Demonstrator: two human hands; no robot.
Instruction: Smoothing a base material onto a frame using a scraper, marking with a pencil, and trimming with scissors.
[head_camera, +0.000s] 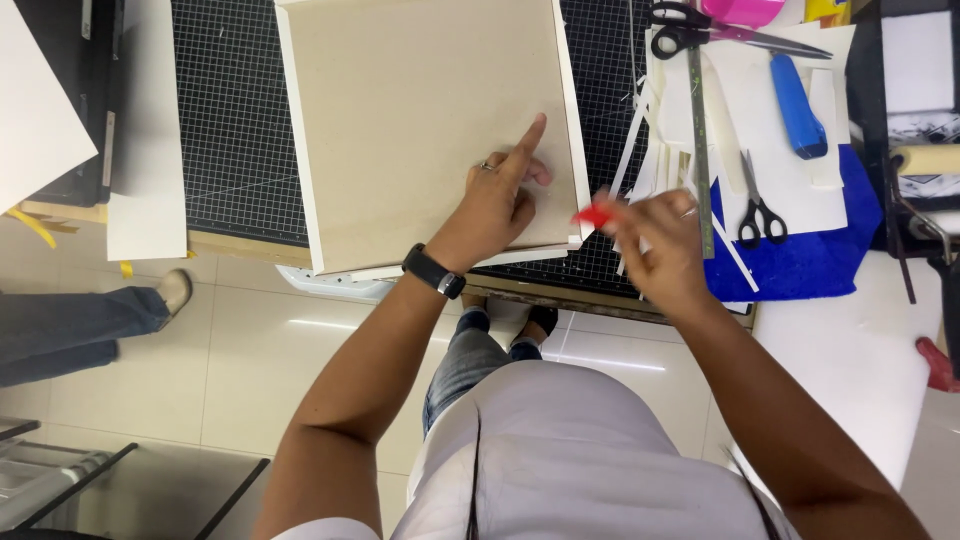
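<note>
A large tan board (420, 120) with white borders lies on a black gridded cutting mat (235, 130). My left hand (500, 195) rests on the board's lower right part, index finger stretched out and pressing on it; a black watch is on that wrist. My right hand (665, 240) hovers just off the board's right corner and grips a small red tool (594, 216) whose tip points at the board's white edge.
Right of the mat lie a metal ruler (700, 130), black scissors (760, 215), larger scissors (720, 30), a blue-handled tool (797, 105), white paper strips (640, 150) and blue cloth (810, 255). White sheets (145, 130) lie at left. Another person's leg and shoe (90, 320) stand on the tiled floor.
</note>
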